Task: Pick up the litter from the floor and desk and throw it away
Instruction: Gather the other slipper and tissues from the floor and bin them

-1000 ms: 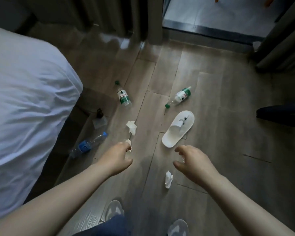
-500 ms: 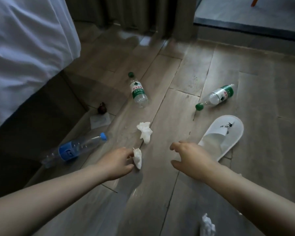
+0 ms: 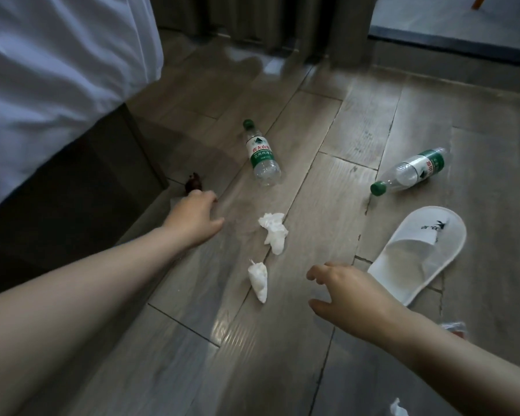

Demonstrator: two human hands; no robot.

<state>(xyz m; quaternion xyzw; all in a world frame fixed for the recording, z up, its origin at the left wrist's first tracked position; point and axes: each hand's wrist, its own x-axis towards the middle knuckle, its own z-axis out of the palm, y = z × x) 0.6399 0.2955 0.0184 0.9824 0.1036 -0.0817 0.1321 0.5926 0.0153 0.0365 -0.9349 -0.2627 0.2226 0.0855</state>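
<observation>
Litter lay scattered on the wooden floor beside the bed. Taking the white slipper as the landmark: a crumpled tissue lay well to its left, and a smaller wad sat just nearer the camera than that tissue. A green-capped bottle lay on its side just beyond the slipper, cap pointing left, and a second bottle lay farther left, cap pointing away. Another scrap showed at the bottom edge, nearer than the slipper, and something red peeked out behind the right forearm.

The left hand reached far left of the slipper, by the bed base, fingers curled down onto the floor just below a small dark object; whether its grip had closed on anything could not be told. The right hand hovered just left of the slipper's heel, grip spread and empty, right of the wad and not touching it.
</observation>
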